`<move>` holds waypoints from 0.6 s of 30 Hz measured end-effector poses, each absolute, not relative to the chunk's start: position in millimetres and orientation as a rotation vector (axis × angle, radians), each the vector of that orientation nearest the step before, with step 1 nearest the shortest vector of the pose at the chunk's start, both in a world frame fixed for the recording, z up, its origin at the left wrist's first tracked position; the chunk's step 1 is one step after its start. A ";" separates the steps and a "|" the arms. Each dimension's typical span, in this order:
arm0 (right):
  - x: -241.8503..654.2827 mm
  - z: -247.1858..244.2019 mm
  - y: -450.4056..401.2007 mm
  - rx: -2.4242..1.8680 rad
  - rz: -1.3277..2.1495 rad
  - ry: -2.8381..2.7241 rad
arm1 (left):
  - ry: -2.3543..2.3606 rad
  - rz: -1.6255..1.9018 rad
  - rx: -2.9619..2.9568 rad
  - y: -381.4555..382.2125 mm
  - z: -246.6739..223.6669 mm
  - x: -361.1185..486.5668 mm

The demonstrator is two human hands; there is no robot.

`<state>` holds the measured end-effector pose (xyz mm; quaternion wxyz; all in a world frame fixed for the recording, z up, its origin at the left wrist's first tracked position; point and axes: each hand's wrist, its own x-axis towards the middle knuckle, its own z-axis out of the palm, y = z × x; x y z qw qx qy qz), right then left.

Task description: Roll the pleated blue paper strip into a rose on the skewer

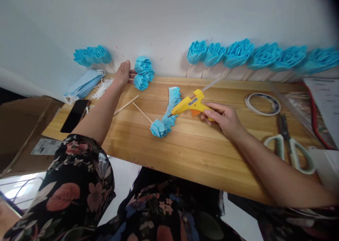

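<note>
My right hand (222, 116) grips a yellow hot glue gun (191, 103) lying low over the wooden table (190, 145), its nozzle at a half-rolled blue paper flower on a stick (162, 125). A pleated blue strip (173, 99) trails from that flower. My left hand (123, 72) reaches to the far edge and touches the sticks of a small cluster of finished blue flowers (143, 73) leaning near the wall.
A row of blue paper flowers (254, 55) leans on the wall at right, another bunch (91, 54) at left. Blue face masks (83, 84), white ear loops (102, 88), a phone (75, 115), a loose stick (127, 104), a tape roll (262, 104) and scissors (288, 143) lie on the table.
</note>
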<state>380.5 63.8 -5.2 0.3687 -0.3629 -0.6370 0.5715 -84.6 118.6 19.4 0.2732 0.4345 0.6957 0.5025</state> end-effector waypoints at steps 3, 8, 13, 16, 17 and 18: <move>380.3 -5.6 63.7 -0.922 1.465 -1.643 | 1.841 1.354 1.097 124.4 15.3 -84.0; 380.9 -2.6 62.8 -0.923 1.461 -1.659 | 1.805 1.366 1.055 134.2 9.6 -81.8; 380.4 -2.8 63.1 -0.904 1.458 -1.673 | 1.820 1.372 1.062 138.9 5.6 -80.7; 379.7 -4.3 63.2 -0.916 1.468 -1.660 | 1.819 1.347 1.072 140.4 4.4 -80.0; 379.6 -4.6 63.2 -0.923 1.471 -1.655 | 1.816 1.336 1.079 140.8 4.3 -79.2; 379.6 -4.7 63.2 -0.927 1.474 -1.652 | 1.813 1.326 1.088 140.8 4.5 -78.1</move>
